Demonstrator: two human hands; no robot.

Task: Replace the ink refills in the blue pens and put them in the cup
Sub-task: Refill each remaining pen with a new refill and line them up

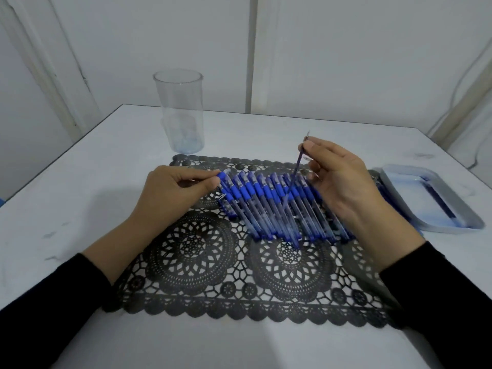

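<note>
Near the counter's front edge lies a lace mat. Over its row of blue pens the left hand pinches the leftmost pen and the right hand pinches a thin refill, tip upward. The refill is best aligned with the barrel before sliding it in. The cup, beyond, holds no pens.

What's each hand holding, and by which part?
A blue pen, by its grip end, in the left hand; an ink refill, near its upper end, in the right hand.

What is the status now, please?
Left hand pinches blue pen end. Right hand pinches ink refill, tip up. Glass cup holds no pens. Nothing in the way.
</note>
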